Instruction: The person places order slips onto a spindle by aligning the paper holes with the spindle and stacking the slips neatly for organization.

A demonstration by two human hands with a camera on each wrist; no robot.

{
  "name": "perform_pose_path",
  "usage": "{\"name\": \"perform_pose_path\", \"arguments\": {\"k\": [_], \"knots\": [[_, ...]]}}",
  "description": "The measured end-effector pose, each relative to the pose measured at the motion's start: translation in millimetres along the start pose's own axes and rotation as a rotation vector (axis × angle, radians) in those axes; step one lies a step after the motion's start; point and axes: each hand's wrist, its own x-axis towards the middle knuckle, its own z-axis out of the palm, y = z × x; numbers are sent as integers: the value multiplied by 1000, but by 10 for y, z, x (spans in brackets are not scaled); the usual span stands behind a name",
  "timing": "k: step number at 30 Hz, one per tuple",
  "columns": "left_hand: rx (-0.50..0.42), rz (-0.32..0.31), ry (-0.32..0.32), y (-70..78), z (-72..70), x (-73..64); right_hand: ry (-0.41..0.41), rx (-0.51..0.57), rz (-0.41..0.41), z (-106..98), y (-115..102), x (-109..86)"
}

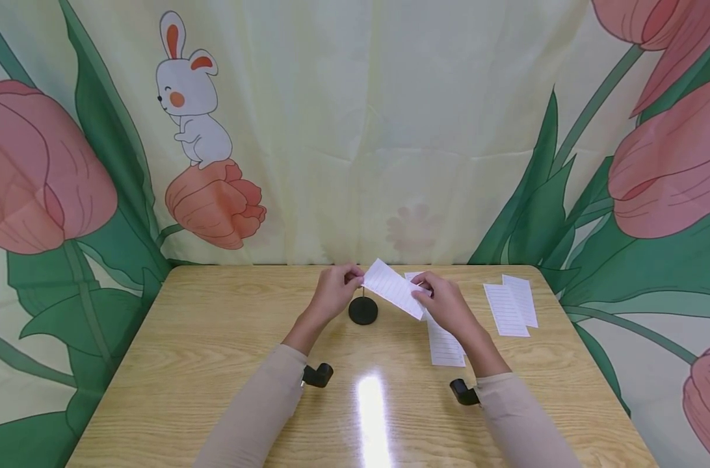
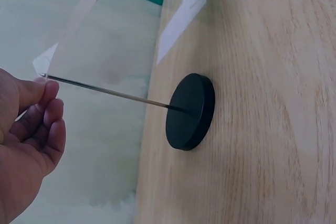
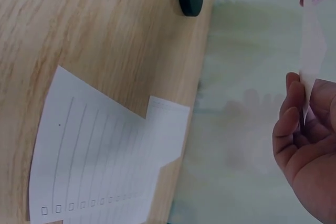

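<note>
A lined white paper slip is stretched at a slant between both hands. My left hand pinches its left end between thumb and fingertips. The right hand grips the other end, thumb on the near face. Below the left hand stands a bill spike, a thin upright metal rod on a round black base. In the left wrist view the rod's tip meets the slip's corner beside the left fingertips; whether it pierces the paper I cannot tell.
Overlapping lined slips with small checkboxes lie on the wooden table below the right hand. Two more slips overlap farther right. A tulip-and-rabbit curtain hangs behind the table's back edge. Black camera mounts project from both wrists.
</note>
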Motion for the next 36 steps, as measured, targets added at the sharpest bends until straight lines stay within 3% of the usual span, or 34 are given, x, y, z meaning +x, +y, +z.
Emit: {"name": "perform_pose_path", "arguments": {"k": [20,36], "knots": [[45,14,-90,-344,105,39,-87,-39,75,276,174,-111],[116,-47,-137,-618,312,19,-103,-117,152,577,280,-143]]}}
